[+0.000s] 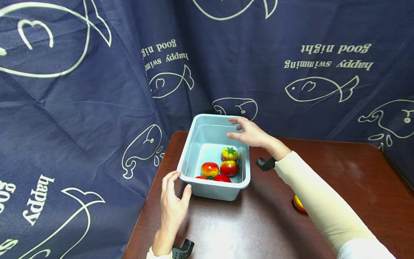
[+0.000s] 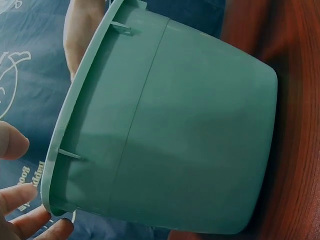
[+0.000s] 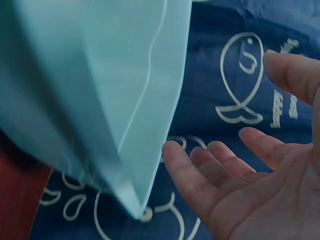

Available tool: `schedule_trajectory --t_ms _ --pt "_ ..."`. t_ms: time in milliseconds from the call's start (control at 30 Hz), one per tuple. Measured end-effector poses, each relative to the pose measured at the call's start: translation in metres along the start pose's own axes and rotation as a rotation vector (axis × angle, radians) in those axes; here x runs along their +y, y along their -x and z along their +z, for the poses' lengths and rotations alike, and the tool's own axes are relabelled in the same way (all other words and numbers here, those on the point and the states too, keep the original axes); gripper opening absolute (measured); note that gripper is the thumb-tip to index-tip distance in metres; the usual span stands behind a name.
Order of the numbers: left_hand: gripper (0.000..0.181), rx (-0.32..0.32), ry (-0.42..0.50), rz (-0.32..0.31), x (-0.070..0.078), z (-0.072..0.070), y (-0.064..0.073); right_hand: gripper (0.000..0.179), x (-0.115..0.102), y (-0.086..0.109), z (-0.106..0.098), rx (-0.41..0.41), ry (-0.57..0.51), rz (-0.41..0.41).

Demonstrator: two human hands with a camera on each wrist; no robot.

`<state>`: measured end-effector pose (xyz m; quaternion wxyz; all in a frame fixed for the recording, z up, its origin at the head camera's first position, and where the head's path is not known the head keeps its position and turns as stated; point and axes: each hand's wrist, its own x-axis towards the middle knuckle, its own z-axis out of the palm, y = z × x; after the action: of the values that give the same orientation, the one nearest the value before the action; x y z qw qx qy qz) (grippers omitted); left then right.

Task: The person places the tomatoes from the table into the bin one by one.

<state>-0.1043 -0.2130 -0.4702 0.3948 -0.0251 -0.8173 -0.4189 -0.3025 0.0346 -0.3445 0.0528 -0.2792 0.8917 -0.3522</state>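
Note:
A light blue plastic bin (image 1: 213, 194) stands on the table, several red and yellow toy fruits inside it. One of the fruits, yellow with a green leafy top (image 1: 230, 154), looks like a tomato or persimmon. At the bin's near left corner is my left hand (image 1: 174, 205), fingertips at the rim and thumb apart from the fingers. In the left wrist view the bin's outer wall (image 2: 190, 120) fills most of the picture. My right hand (image 1: 250, 133) hovers over the far right rim, fingers spread and loosely bent, holding nothing. The right wrist view shows its palm beside the rim.
Another red and yellow fruit (image 1: 299, 203) lies on the brown table (image 1: 258, 230), partly hidden by my right sleeve (image 1: 317, 194). A dark blue cloth (image 1: 258, 72) with white fish drawings hangs behind the table and along its left side.

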Motion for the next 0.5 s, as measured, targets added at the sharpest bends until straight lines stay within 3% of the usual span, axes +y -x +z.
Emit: schedule_trajectory --t_ms 500 --pt "0.046 0.023 0.061 0.015 -0.002 0.002 -0.001 0.062 0.036 0.033 -0.029 0.088 -0.006 0.072"
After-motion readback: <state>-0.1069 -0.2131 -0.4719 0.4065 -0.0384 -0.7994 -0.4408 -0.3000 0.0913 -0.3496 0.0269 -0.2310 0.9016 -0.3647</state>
